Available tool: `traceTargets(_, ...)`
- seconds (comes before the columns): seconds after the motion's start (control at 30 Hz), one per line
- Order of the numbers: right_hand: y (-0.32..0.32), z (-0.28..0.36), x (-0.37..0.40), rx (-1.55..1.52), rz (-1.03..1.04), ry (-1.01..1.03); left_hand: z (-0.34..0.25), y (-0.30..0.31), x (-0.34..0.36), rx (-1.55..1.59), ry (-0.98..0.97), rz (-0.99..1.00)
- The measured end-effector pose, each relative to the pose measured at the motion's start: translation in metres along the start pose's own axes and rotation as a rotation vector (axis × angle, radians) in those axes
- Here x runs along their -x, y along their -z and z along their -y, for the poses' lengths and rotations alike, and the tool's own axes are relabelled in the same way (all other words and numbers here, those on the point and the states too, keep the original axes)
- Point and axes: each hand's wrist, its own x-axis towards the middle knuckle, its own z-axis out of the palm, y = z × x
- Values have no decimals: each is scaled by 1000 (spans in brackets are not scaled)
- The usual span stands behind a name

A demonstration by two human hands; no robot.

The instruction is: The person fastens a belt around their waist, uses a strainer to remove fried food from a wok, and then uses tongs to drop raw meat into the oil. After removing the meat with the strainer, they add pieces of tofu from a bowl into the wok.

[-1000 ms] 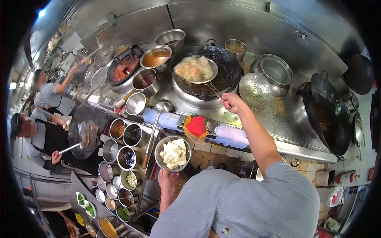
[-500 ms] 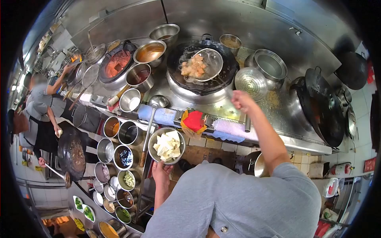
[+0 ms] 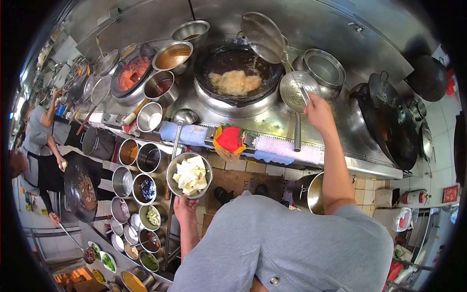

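Observation:
My right hand (image 3: 317, 108) is closed round the handle of a wire strainer (image 3: 263, 36), which is tilted up over the back right of a black wok (image 3: 272, 78). Pale golden food (image 3: 235, 82) bubbles in the dark oil. Under my right hand lies a perforated ladle (image 3: 299, 89), its handle pointing toward me. My left hand (image 3: 187, 209) grips the near rim of a metal bowl (image 3: 207, 187) filled with white, cut pieces (image 3: 190, 175). The bowl is upright, in front of the stove edge.
Left of the wok stand an orange-brown liquid bowl (image 3: 173, 57) and a pan of red food (image 3: 131, 73). Metal ingredient pots (image 3: 129, 152) line the left. A co-worker (image 3: 40, 127) holds another wok (image 3: 80, 187). A large wok (image 3: 389, 121) sits right.
The strainer has risen from the wok and tilted up; the food now lies spread in the oil. My right hand has moved right, and the bowl in my left hand has shifted slightly left.

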Motion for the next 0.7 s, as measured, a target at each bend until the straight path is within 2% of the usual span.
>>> traceTargets(0.07, -10, 4, 18, -13, -60, 14, -2, 4, 1, 0, -20, -24)
traceTargets(0.13, -49, -13, 27, -45, -77, -66, -4, 7, 3, -19, -29, -44)
traceTargets(0.27, -119, -27, -14, 51, 54, 48, -3, 9, 5, 9, -19, -55)
traceTargets(0.3, -112, -20, -24, -46, 135, -8, -4, 9, 4, 12, -17, -31)
traceTargets(0.33, -100, -13, -26, -46, 133, 6, -6, 7, 3, 17, -24, -11)
traceTargets(0.4, -80, -7, -14, -58, 32, 31, -9, 6, 4, 18, -37, -28)
traceTargets(0.47, -94, -14, -8, 2, 16, 13, -4, 10, 3, 37, -41, -27)
traceTargets(0.53, -109, -22, 4, 16, 118, 1, 0, 12, 8, 47, -40, -22)
traceTargets(0.6, -85, -23, -7, -20, 127, 14, -2, 6, 2, 76, -68, 4)
traceTargets(0.67, -45, -12, -6, -172, 246, -188, -2, 13, 8, 42, -46, -57)
traceTargets(0.7, -43, -22, -11, -176, 253, -196, 0, 18, 6, 41, -46, -75)
